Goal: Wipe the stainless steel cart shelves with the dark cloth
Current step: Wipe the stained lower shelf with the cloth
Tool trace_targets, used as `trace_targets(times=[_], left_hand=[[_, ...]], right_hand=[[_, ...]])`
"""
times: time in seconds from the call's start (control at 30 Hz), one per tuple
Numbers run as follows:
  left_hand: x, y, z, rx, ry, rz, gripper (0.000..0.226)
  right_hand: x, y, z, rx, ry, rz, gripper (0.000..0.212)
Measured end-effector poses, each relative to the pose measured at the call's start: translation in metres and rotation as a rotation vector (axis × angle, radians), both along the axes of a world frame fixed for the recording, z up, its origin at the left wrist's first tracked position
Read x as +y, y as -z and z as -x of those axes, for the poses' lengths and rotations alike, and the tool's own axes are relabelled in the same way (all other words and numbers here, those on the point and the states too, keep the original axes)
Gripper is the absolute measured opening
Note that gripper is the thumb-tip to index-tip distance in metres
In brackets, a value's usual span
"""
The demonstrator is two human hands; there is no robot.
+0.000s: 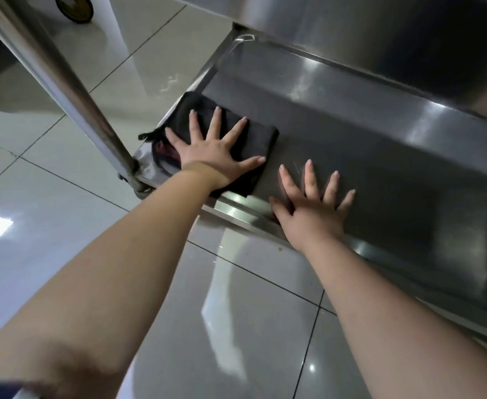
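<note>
Dark cloth (261,139) under flat, splayed left hand (216,149)

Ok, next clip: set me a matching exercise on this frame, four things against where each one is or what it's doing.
Things:
1. left hand
2. right hand
3. dark cloth
4. cart post

Places or states:
A. lies at the left end of the shelf
B. fingers spread on bare steel near the front rim
C. stands at the near left corner
D. presses flat on the cloth

Pairs: 1-D, 2-B, 3-A, 4-C
</note>
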State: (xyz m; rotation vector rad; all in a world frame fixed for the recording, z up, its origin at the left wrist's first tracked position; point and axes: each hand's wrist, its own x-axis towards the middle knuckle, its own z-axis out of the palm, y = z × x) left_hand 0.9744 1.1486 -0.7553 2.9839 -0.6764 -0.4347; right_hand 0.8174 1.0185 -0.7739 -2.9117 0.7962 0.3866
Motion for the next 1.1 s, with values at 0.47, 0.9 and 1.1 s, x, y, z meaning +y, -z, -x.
trace_targets(times=[0.47, 0.9, 1.1], left_hand=[[-0.014, -0.005, -0.015, 0.005, 0.051, 0.012, 0.094], [0.036, -0.002, 0.029, 0.051, -0.032, -0.072, 0.090], [0.032, -0.006, 0.027, 0.027, -0.038, -0.081, 0.091]], right_hand=[[0.000, 0.000, -0.002, -0.006, 0.007, 0.025, 0.062], [0.001, 0.001, -0.002, -0.026, 0.019, 0.003, 0.063], [-0.013, -0.011, 0.035, -0.221, -0.028, -0.089, 0.054]])
